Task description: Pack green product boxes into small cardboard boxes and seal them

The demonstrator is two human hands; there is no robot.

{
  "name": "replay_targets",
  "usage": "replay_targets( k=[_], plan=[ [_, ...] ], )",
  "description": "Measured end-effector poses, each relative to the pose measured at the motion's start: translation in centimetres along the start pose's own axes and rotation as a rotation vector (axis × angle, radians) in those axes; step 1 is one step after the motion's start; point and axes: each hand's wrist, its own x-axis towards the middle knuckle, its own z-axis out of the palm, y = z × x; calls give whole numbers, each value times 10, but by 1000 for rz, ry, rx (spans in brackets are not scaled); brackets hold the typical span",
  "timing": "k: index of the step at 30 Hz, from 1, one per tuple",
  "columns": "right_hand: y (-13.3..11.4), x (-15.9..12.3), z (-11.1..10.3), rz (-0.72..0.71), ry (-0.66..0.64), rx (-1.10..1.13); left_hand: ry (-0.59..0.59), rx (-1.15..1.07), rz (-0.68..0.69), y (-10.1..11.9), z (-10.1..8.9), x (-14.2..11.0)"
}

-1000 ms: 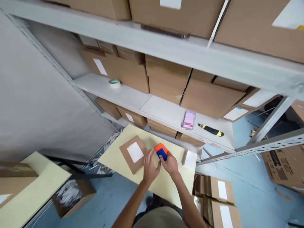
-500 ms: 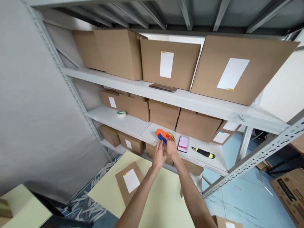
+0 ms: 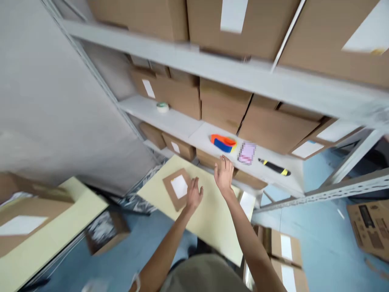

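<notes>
My left hand (image 3: 194, 194) hovers over the pale yellow table, fingers apart and holding nothing. Just to its left, a flat cardboard package (image 3: 170, 185) with a white label lies on the tabletop (image 3: 212, 221). My right hand (image 3: 224, 173), also unfolded and without anything in it, is in front of the shelf edge. Beyond its fingertips an orange and blue plastic tool (image 3: 223, 143) with a yellow part rests on the shelf; its exact kind is blurred. Right of that tool are a phone (image 3: 247, 153) and a black and yellow utility knife (image 3: 274, 166).
A roll of tape (image 3: 162, 107) sits on the middle shelf (image 3: 179, 121), before a row of cardboard boxes (image 3: 223, 103). A metal upright (image 3: 334, 186) stands at the right. Stacked boxes (image 3: 285, 259) are beside the table, and another table (image 3: 88, 198) is at left.
Both hands have let go of the orange and blue tool, left it on the shelf and drawn back toward me, moving apart. The view has tilted down.
</notes>
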Motion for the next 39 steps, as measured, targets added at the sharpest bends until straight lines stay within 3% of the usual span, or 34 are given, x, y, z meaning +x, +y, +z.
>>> replay_targets(
  k=[3, 7, 11, 14, 19, 22, 25, 29, 33, 36, 39],
  plan=[
    [7, -74, 47, 172, -199, 166, -169, 164, -49, -24, -16, -40],
    [13, -164, 109, 437, -442, 390, -370, 276, -47, -45, -24, -68],
    [11, -210, 145, 588, -531, 566, -432, 279, -49, -58, -21, -74],
    [6, -212, 159, 635, -548, 669, -430, 255, -50, -61, -21, -73],
    [0, -188, 176, 698, -502, 787, -426, 252, -54, -57, -25, -72],
    [4, -172, 180, 694, -488, 799, -450, 231, -49, -55, -30, -69],
    [13, -159, 177, 693, -551, 809, -459, 202, -48, -53, -36, -55],
    [24, -152, 169, 690, -633, 778, -444, 242, -87, -58, -40, -5],
    [27, -161, 163, 949, -622, 688, -330, 298, -130, -79, -39, 73],
    [22, -169, 161, 1161, -678, 885, -334, 356, -324, -98, -41, 116],
    [12, -167, 157, 1200, -750, 1156, -447, 347, -456, -105, -48, 122]
  ],
)
